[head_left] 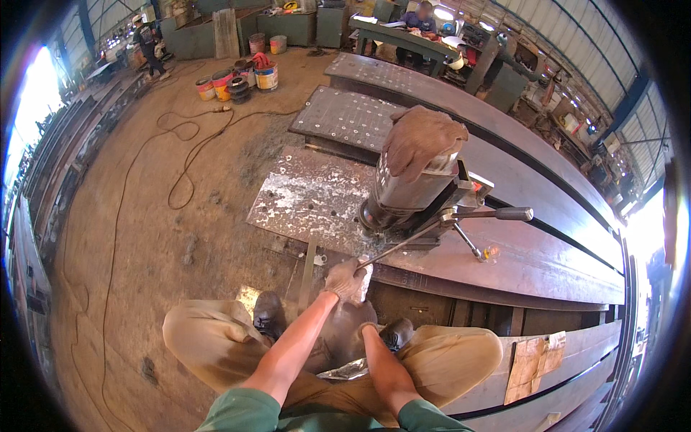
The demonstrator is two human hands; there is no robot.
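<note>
A magnetic drill [414, 191] stands on the steel beam in front of me, with a brown work glove or cloth [425, 140] draped over its top. My left hand [344, 281], in a knitted glove, is closed around the end of one of the drill's feed levers [403, 245]. The other feed-lever arm [497, 214] points to the right with a dark grip. Beside my left hand is a whitish object [366, 281] whose kind is unclear. My right hand [365, 315], also gloved, is lower, between my knees; its fingers are mostly hidden.
Long steel beams [547, 259] run away to the right. A brown cardboard piece [534, 366] lies on one near my right knee. Cable [188, 162] loops over the floor. Paint buckets [265, 76] stand farther off. One person [421, 21] is at a bench, another [147, 47] far left.
</note>
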